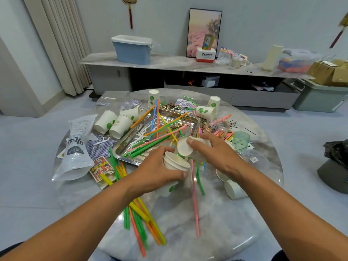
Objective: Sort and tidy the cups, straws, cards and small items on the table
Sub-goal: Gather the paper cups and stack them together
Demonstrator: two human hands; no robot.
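Observation:
My left hand [160, 170] grips a small stack of white paper cups [176, 163] with green leaf prints, just in front of the metal tray [192, 120]. My right hand [214, 151] holds another white paper cup [185, 147] on its side, its mouth facing left toward the stack. Coloured straws [162, 136] lie across the tray. More straws [143, 217] are scattered near the front edge of the round marble table [188, 232]. Three paper cups [115, 123] lie tipped left of the tray. Others [232, 188] lie under my right forearm.
A plastic bag [77, 147] and a card pack [101, 169] lie at the left, with blue-backed playing cards [98, 146] beside them. Upright cups [154, 97] and hairpins [232, 124] sit at the far side, a green translucent cup [241, 141] at the right.

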